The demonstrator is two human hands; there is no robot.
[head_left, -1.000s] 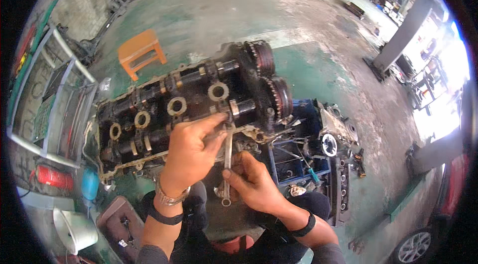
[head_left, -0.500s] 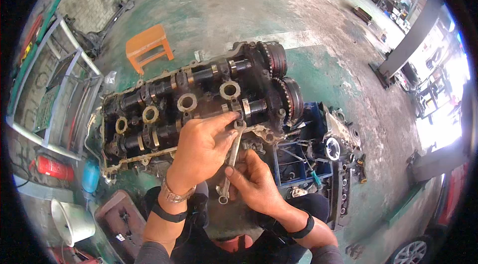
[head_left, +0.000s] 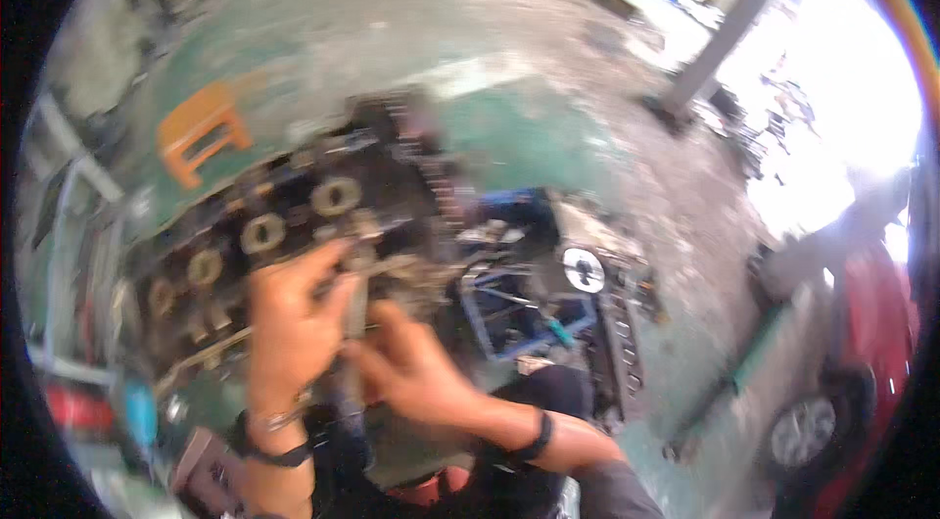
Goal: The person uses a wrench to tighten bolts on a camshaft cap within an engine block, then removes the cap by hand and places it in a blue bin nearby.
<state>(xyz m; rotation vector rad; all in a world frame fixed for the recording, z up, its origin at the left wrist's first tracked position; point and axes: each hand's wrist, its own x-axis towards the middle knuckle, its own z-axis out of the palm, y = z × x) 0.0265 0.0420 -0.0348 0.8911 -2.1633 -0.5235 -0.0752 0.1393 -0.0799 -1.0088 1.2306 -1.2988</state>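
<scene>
Orange stool (head_left: 196, 117) at left, red car (head_left: 879, 308) right.

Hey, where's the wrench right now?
In the head view, the wrench is left of centre, blurred, between the left hand and the right hand, at the near side of the cylinder head.

Light: pours in from the right, bleaching white beyond the grey pillar (head_left: 729, 37).
Floor (head_left: 323, 24): pale and fairly bright, shadows soft.
Engine part (head_left: 299, 212): dark, its detail smeared by motion blur.
Left hand (head_left: 296, 313) and right hand (head_left: 416, 367): blurred outlines; the tool (head_left: 357, 306) between them seems too smeared to make out its ends.
Rim: black, straight edges bowing, rainbow fringe upper right.
</scene>
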